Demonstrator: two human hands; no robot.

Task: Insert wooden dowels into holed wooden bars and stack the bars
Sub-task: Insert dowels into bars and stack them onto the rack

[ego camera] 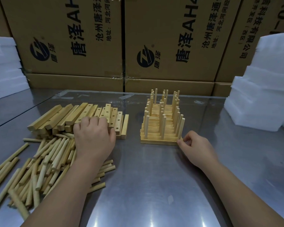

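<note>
Left hand [93,138]: palm down on the near ends of the loose bars [82,115], fingers bent over their tops. The fingertips are hidden behind the knuckles, so I cannot tell whether they have closed on one bar or only rest there. Right hand [196,148]: thumb and forefinger pinched together on the near right corner of the stack [161,128], at its lowest bar, other fingers curled in. Bars: a heap left of the worktop's [154,185] middle, long axes running away from me toward the far edge and leaning a little left, holes showing on the upper faces. The next bar lies directly under the left fingers, so I judge the left hand to be the one to lift it, and the carry goes rightward. The stack stands just beside the heap's right end, near but apart. Stack: stepped layers of bars, higher toward the far edge, with dowels upright in three rows along it. Loose dowels [44,161]: a scattered heap at the near left of the worktop, mostly pointing away from me, under and left of the left forearm, nearer the left hand. Beyond the far edge: cardboard boxes [170,38], with white foam [266,95] at the right and left edges.
</note>
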